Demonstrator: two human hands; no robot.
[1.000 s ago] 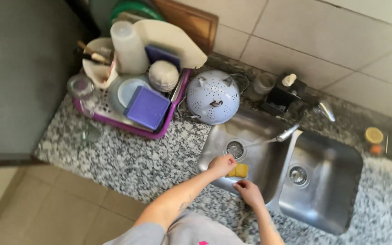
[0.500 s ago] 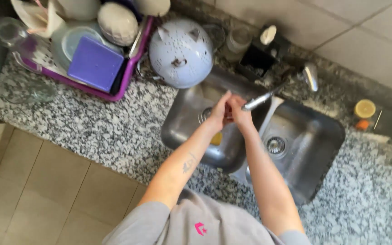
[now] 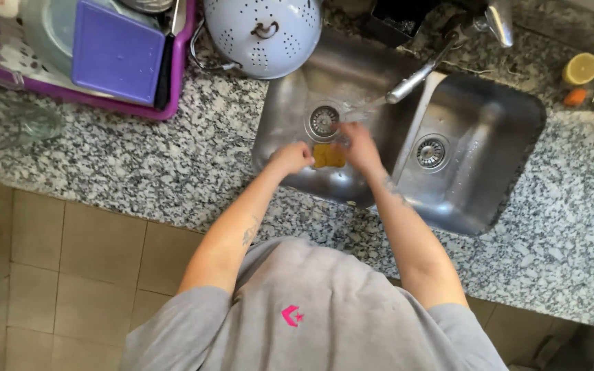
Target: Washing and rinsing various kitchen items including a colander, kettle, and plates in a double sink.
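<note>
Both my hands are down in the left basin of a steel double sink (image 3: 283,103). My left hand (image 3: 290,158) is curled into a fist against the edge of a yellow sponge (image 3: 328,156), which lies between the two hands. My right hand (image 3: 360,145) is blurred, with its fingers stretched toward the thin stream of water from the faucet spout (image 3: 414,79). The round drain (image 3: 324,121) sits just behind the hands.
A pale blue colander (image 3: 262,27) rests upside down at the sink's back left corner. Left of it stands a purple dish rack (image 3: 104,103) with a purple board (image 3: 118,51) and plates. A clear glass vessel (image 3: 8,124) sits on the speckled granite counter. Half a lemon (image 3: 581,69) lies far right.
My hands have come apart and lowered from under the spout, with the yellow sponge now between them. The view has moved closer and shifted right over the sink.
</note>
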